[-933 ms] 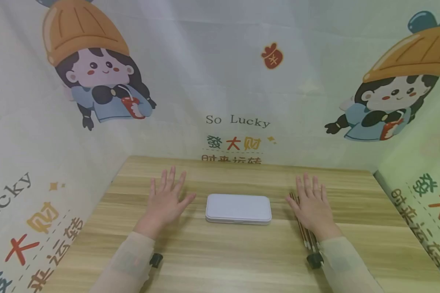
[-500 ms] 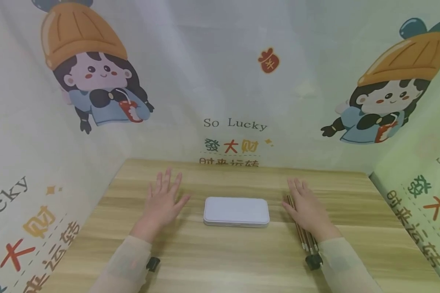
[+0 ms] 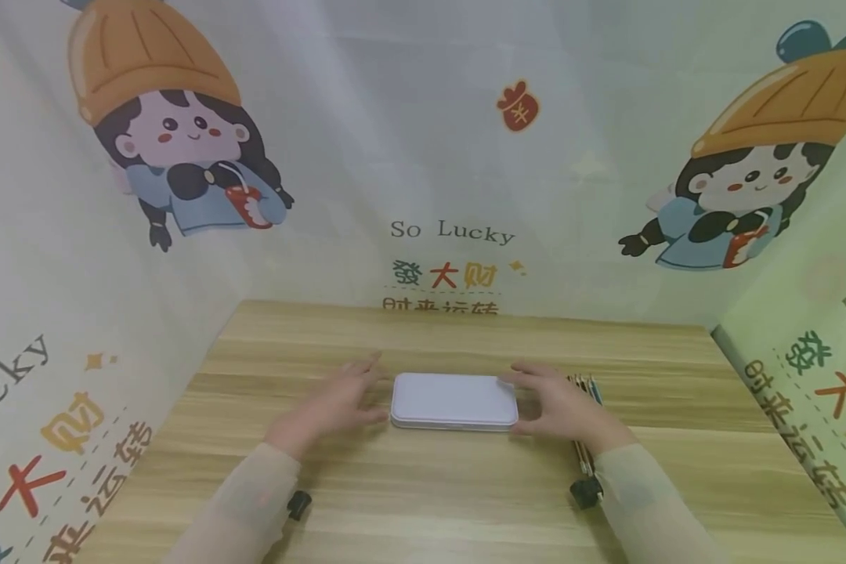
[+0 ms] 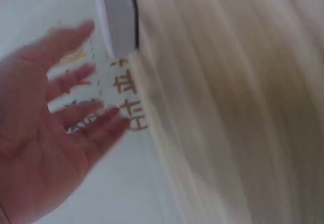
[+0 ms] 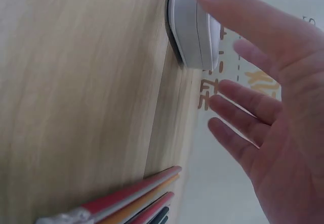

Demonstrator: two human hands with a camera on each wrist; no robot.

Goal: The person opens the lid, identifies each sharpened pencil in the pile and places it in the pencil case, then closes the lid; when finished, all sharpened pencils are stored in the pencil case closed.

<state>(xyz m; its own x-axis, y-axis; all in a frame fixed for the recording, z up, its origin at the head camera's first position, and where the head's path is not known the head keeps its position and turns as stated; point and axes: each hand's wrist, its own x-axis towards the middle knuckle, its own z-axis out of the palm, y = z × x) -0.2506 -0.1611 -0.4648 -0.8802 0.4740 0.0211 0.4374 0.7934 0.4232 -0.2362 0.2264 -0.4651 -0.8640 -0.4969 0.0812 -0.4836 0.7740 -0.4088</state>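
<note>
A flat white case (image 3: 454,401) with rounded corners, like a pencil case, lies lid up near the middle of the table. My left hand (image 3: 334,407) is just beyond its left end, thumb and fingers spread apart; in the left wrist view a gap shows between the hand and the case (image 4: 117,19). At the right end, my right hand (image 3: 553,403) has its fingers by the far corner and its thumb by the near one. The right wrist view shows the thumb overlapping the case (image 5: 192,27), with the other fingers loosely extended.
Several slim pencil-like sticks (image 3: 583,454), some red and orange in the right wrist view, lie on the wooden table (image 3: 409,493) beneath my right wrist and partly hidden by it. A printed cloth (image 3: 366,157) hangs behind and along both sides.
Both hands have moved inward from flat, spread poses beside the case to its two ends. The right hand has left the upper ends of the sticks uncovered. The case stays put.
</note>
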